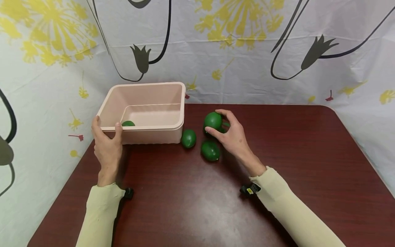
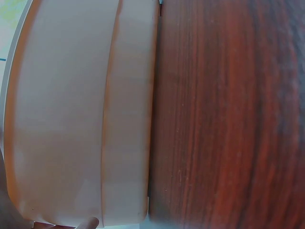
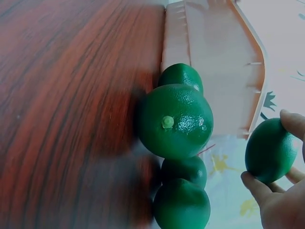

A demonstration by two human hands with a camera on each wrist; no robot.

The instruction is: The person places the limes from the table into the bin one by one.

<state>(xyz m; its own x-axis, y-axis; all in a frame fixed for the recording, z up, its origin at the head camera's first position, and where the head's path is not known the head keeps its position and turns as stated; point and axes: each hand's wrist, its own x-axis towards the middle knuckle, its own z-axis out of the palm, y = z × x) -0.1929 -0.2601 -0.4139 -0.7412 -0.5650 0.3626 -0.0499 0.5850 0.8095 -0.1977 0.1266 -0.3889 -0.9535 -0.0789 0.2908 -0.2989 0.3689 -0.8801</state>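
Dark red-brown table [image 1: 172,192], streaky wood grain, rounded far right corner, pale glare toward near middle. Directly on it: open-top pinkish bin [image 1: 151,136], upright, far left part, long side facing near edge. Also on the wood, four green limes: first lime [image 1: 188,138] just beside bin's near right corner; second lime [image 1: 210,151] slightly nearer, to the right; third lime [image 3: 187,167] and fourth lime [image 3: 182,207] farther back, mostly hidden in head view, clearer from right wrist. Contact between limes: cannot tell.
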